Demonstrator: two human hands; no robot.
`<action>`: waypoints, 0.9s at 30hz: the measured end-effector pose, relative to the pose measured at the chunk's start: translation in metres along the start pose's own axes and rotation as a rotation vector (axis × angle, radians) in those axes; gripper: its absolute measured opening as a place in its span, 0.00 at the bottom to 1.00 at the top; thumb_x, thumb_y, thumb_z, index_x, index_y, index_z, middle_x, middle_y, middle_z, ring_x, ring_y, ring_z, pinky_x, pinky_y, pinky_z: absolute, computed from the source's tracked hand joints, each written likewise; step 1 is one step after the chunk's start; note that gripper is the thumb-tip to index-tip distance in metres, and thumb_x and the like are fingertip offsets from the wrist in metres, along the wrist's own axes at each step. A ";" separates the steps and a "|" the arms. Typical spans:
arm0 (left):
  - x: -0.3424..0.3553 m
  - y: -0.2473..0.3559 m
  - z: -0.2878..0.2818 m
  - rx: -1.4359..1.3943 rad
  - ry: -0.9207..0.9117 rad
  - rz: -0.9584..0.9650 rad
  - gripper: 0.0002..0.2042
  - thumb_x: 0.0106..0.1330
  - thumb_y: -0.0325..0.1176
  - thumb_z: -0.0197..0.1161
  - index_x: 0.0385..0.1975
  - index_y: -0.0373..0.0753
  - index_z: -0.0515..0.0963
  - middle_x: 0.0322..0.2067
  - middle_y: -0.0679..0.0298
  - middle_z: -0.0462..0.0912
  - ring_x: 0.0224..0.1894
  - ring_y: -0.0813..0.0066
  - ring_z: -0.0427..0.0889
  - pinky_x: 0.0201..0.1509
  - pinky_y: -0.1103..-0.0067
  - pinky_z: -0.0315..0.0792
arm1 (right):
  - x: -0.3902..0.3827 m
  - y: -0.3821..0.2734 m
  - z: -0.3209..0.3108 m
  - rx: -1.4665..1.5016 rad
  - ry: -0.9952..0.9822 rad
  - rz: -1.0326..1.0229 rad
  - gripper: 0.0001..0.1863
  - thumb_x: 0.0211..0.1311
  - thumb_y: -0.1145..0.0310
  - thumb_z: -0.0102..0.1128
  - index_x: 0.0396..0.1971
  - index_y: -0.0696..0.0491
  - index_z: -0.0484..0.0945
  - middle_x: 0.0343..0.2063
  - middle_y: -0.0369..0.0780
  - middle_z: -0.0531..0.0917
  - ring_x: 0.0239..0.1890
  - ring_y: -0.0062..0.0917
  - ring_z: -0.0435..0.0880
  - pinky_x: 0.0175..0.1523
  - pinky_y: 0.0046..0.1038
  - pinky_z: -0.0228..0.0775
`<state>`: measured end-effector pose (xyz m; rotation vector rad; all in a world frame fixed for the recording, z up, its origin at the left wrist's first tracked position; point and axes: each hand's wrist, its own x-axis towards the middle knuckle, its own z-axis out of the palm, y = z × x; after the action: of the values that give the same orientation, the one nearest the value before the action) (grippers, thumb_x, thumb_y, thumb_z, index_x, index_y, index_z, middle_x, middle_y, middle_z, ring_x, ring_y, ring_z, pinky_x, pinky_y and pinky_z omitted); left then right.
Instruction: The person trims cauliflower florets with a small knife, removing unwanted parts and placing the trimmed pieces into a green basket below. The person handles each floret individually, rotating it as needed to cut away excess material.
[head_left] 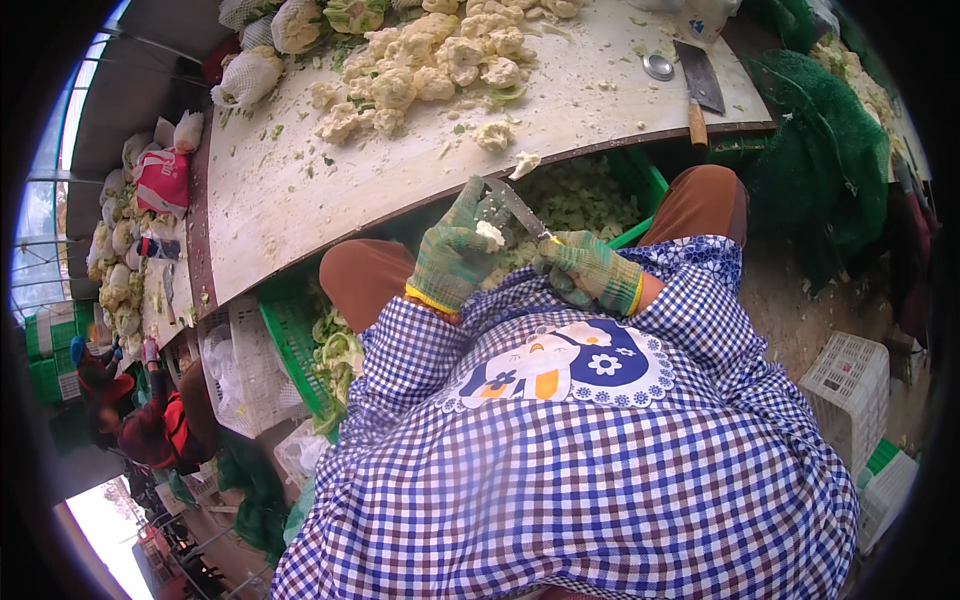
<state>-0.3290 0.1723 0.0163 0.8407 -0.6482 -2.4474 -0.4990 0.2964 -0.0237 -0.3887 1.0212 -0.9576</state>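
My left hand [452, 250], in a green knit glove with a yellow cuff, holds a small pale cauliflower piece [489, 232] between thumb and fingers. My right hand [590, 270], gloved alike, grips a small knife [518, 206] whose blade points up-left beside that piece. Below them is a green crate [575, 185] of leafy trimmings. Just beyond, on the pale board [270, 200], lie a pile of cauliflower florets [400, 75], a loose piece [525, 165] at the edge, a wooden-handled cleaver [699, 90] and a round metal lid [657, 67].
At the left, wrapped cauliflowers [115, 240] cover another bench, where a co-worker in red and dark clothing [150, 430] bends over. White crates stand at left [240, 370] and right [840, 390]. Green netting [810, 170] hangs at the right. My brown-clad knees flank the hands.
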 end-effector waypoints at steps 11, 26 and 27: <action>0.138 0.023 -0.036 1.801 0.342 0.375 0.35 0.59 0.35 0.62 0.68 0.44 0.57 0.64 0.50 0.61 0.65 0.55 0.64 0.66 0.72 0.62 | 0.013 -0.008 -0.017 0.014 0.234 -0.288 0.13 0.66 0.59 0.58 0.33 0.54 0.74 0.15 0.32 0.73 0.10 0.14 0.67 0.13 0.16 0.58; 0.072 0.012 0.010 0.505 0.151 0.160 0.20 0.63 0.25 0.59 0.55 0.32 0.71 0.44 0.62 0.79 0.41 0.76 0.79 0.44 0.81 0.76 | 0.001 -0.032 -0.002 -0.810 0.405 -0.447 0.19 0.60 0.56 0.62 0.36 0.59 0.74 0.25 0.49 0.81 0.26 0.36 0.81 0.31 0.32 0.71; 0.065 0.012 0.015 0.510 0.153 0.158 0.20 0.63 0.25 0.59 0.56 0.32 0.70 0.44 0.62 0.80 0.41 0.76 0.79 0.44 0.81 0.76 | 0.000 -0.032 0.000 -0.834 0.395 -0.451 0.19 0.60 0.56 0.62 0.36 0.59 0.74 0.26 0.49 0.81 0.26 0.37 0.81 0.32 0.32 0.71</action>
<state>-0.3814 0.1301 0.0052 1.1046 -1.2553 -2.0755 -0.5146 0.2783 -0.0018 -1.1929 1.7326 -0.9874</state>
